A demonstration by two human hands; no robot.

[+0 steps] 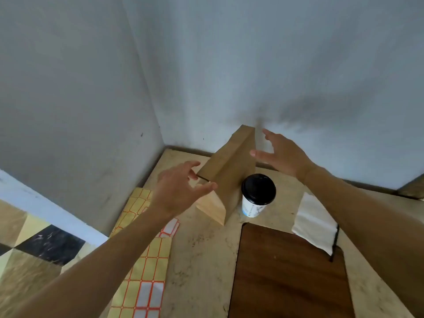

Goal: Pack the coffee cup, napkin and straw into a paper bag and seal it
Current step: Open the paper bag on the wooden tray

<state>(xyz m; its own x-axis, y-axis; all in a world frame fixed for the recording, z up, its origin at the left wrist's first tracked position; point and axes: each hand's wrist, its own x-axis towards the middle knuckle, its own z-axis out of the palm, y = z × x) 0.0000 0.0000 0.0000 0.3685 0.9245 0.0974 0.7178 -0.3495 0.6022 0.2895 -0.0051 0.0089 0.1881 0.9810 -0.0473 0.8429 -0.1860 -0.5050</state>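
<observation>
A brown paper bag (226, 171) stands upright on the beige counter, its top folded flat to a narrow edge. My left hand (179, 189) hovers at the bag's left side with fingers spread, holding nothing. My right hand (280, 154) is open at the bag's upper right edge, also holding nothing. A white coffee cup with a black lid (258, 195) stands just right of the bag. A white napkin (314, 224) lies further right, with a black straw (335, 242) along its right edge.
Sheets of yellow and white stickers with orange borders (146, 260) lie on the left of the counter (202, 260). A dark wooden board (289, 276) lies in front. Grey walls meet in a corner right behind the bag.
</observation>
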